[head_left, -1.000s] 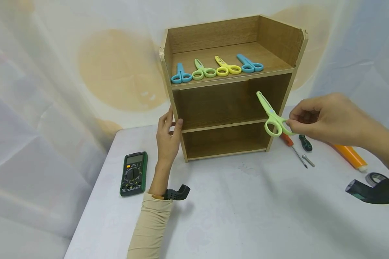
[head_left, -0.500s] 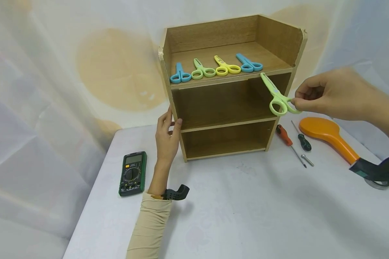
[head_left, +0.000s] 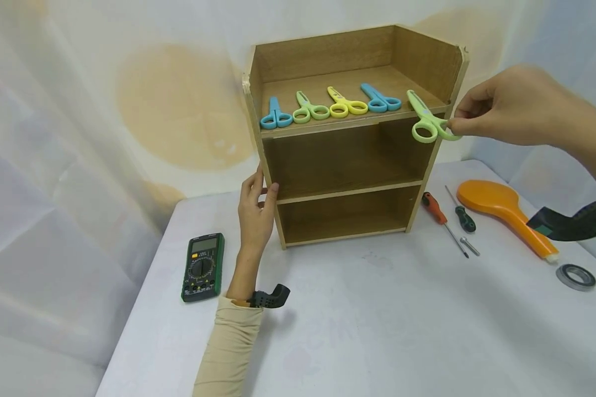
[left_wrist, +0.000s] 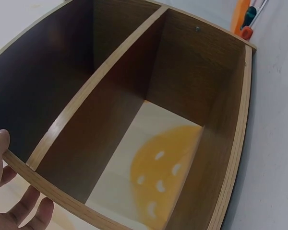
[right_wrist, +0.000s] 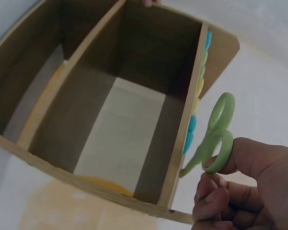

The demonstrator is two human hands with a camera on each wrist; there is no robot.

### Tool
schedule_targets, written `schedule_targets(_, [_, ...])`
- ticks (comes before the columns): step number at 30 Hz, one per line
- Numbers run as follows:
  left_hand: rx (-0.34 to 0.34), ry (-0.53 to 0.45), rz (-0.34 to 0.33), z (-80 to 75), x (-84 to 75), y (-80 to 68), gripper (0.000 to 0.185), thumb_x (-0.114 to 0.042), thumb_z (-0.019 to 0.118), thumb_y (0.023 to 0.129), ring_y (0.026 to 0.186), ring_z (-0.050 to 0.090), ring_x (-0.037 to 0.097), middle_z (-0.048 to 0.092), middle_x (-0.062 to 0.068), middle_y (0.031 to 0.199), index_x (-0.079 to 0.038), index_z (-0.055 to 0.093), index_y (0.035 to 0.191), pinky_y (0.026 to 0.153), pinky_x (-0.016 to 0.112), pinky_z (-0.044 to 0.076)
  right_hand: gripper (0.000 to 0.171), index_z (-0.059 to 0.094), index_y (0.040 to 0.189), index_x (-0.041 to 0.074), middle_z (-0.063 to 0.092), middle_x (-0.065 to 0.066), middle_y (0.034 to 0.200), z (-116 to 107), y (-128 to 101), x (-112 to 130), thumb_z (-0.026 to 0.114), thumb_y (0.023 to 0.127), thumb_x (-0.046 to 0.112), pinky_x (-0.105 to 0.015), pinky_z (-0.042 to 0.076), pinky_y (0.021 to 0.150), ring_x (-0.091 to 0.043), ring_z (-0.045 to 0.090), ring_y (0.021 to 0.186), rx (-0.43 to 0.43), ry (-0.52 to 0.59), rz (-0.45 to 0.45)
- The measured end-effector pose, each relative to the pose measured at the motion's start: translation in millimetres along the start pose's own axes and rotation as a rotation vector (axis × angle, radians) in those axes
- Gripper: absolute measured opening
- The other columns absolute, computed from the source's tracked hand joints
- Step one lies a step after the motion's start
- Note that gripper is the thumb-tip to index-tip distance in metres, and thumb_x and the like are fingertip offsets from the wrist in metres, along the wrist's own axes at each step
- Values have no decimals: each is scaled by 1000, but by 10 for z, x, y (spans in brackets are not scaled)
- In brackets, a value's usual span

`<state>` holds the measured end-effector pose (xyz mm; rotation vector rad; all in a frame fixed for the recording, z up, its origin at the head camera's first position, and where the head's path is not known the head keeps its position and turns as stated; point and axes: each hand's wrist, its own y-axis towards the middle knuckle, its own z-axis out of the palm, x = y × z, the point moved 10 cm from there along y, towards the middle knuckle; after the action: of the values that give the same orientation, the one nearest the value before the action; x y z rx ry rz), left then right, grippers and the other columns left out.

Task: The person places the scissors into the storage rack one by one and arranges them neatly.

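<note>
two hands are busy at a wooden shelf [head_left: 328, 160] that stands on the white bench [head_left: 377, 320]. the right hand [head_left: 511, 107] pinches one ring of the light green scissors [head_left: 426, 118] between thumb and fingers. the scissors hang at the right end of the top board, with the tip over the board and the rings sticking out past the front edge. from the right wrist view the rings [right_wrist: 220, 136] sit just beside the edge of the shelf, and the fingers [right_wrist: 216, 191] are curled under them.

the left hand [head_left: 255, 207] rests on the left side wall of the shelf with its fingers straight and a little spread.

four more scissors lie in a row on the top board: blue scissors [head_left: 276, 114] at the left, green scissors [head_left: 310, 108], yellow scissors [head_left: 346, 103], and another blue pair [head_left: 379, 99].

a green meter [head_left: 203, 266] lies on the bench left of the left arm. right of the shelf lie two screwdrivers [head_left: 449, 215], an orange scoop [head_left: 504, 209], and a small grey ring [head_left: 575, 276] nearer to the person.
</note>
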<state>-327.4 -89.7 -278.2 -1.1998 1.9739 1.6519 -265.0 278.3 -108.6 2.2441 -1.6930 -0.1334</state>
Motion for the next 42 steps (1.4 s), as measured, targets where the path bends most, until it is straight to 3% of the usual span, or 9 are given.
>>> schedule_targets(4, [6,4,-7,17,6,-19,57,-37,53,105,110,55,18,45,5,143,-20,34,157,79,35,54,22,73,83,4,58,-4,67,3,148,-26,68,93,22,-30,35,48,-22,47,64,26,-23,15])
schedule_targets(9, [1,5,8,23,-25,-3,57,-34,54,105,110,56,19,46,4,143,-20,35,156,78,33,54,30,74,89,-2,60,-8,72,36,254,-73,66,95,26,-32,38,49,-26,48,70,45,-11,68])
schedule_targets(15, [5,10,16,45,-46,24,57,-36,54,105,109,56,18,46,5,142,-21,34,157,78,32,54,35,71,97,-8,62,-15,76,29,317,-118,61,98,25,-34,41,50,-31,49,78,7,-18,121])
schedule_targets(20, [14,7,13,81,-45,30,57,-37,53,105,109,56,18,45,6,142,-23,34,157,77,33,54,39,70,101,-10,63,-17,75,-44,297,-122,53,100,26,-34,40,48,-32,51,74,-59,-35,128])
schedule_targets(24, [25,5,9,102,-56,28,58,-37,54,105,109,56,18,45,6,142,-23,34,157,77,33,54,35,69,97,-8,65,-20,77,-125,172,-44,53,100,23,-29,40,47,-31,52,70,-144,-41,80])
schedule_targets(28, [7,13,15,65,-80,44,57,-35,55,105,109,56,19,45,5,142,-22,35,157,76,32,54,26,69,93,-7,66,-20,79,-139,56,157,61,97,17,-23,41,47,-29,55,67,-211,-59,-35])
schedule_targets(32, [-4,24,14,27,-72,60,57,-36,54,105,109,56,19,45,5,142,-23,35,157,76,33,53,20,70,91,-6,64,-15,76,-78,25,362,67,94,13,-26,42,50,-26,53,66,-237,-95,-145])
schedule_targets(42, [3,26,2,11,-1,-9,56,-35,53,105,110,55,20,44,5,143,-24,34,157,77,35,54,24,68,95,-7,59,-16,78,90,142,383,60,99,16,-38,42,56,-30,51,68,-227,-95,-119])
